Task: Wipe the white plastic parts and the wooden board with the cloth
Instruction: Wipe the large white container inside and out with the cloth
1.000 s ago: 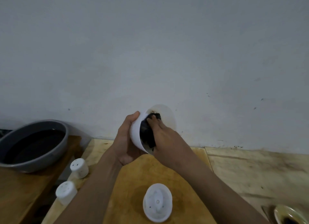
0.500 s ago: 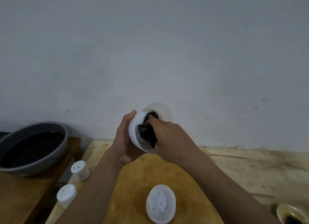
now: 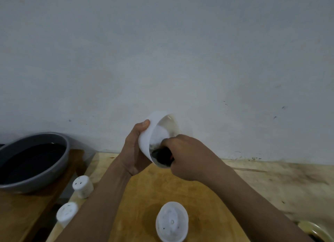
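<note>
**White Plastic Cup: Grip and Handling During Wiping**

The right hand (image 3: 188, 156) was clenched round the dark cloth (image 3: 161, 156), fingers curled, pressing the wad against the lower inside wall of the white plastic cup (image 3: 145, 140). The left hand (image 3: 132, 149) gripped the cup from outside. Its thumb lay along the upper wall and its palm cupped the base, with the cup's open mouth turned toward the right hand. The cup was held in the air above the far edge of the wooden board (image 3: 182, 193), not touching it.

The cup appeared thin-walled and light. Its far wall looked faintly translucent, though blur at the rim made this uncertain. Such a wall would likely flex under a hard squeeze, and smooth plastic would tend to slip if wet. The sound hold was therefore the one shown, at base and side wall, leaving the rim free for the cloth. The cloth looked soft and compressible, suited to following the curved interior. Whether it was damp could not be told.

A domed white part (image 3: 171, 222) with small holes stood upright on the board, nearer the viewer. Two small white caps (image 3: 82, 185) (image 3: 66, 214) stood on the paler bench top (image 3: 271, 178), left of the board. These small parts would probably need a fingertip pinch. Farther left, a grey basin (image 3: 67, 151) of dark liquid rested on a lower wooden surface.
</note>
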Available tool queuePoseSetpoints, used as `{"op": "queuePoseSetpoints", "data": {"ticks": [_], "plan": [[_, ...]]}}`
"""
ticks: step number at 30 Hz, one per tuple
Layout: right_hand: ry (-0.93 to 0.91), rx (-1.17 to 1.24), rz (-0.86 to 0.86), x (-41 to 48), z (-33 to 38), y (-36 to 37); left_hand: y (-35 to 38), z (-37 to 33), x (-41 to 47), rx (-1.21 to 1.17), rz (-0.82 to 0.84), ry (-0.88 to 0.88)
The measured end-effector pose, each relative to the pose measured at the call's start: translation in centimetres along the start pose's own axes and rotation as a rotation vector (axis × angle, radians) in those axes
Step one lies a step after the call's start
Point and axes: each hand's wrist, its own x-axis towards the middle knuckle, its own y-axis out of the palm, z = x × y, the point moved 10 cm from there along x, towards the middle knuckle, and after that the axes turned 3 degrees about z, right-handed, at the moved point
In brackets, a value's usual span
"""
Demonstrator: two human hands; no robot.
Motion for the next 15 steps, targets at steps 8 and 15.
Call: {"op": "queuePoseSetpoints", "data": {"ticks": [8, 15], "plan": [[0.066, 0.311, -0.21, 0.2, -1.9, -0.5, 0.1, -0.2, 0.5, 0.038, -0.016, -0.012], [0.043, -0.027, -0.088, 0.2, -2.6, -0.3, 0.4, 0.9, 0.8, 0.035, -0.02, -0.026]]}}
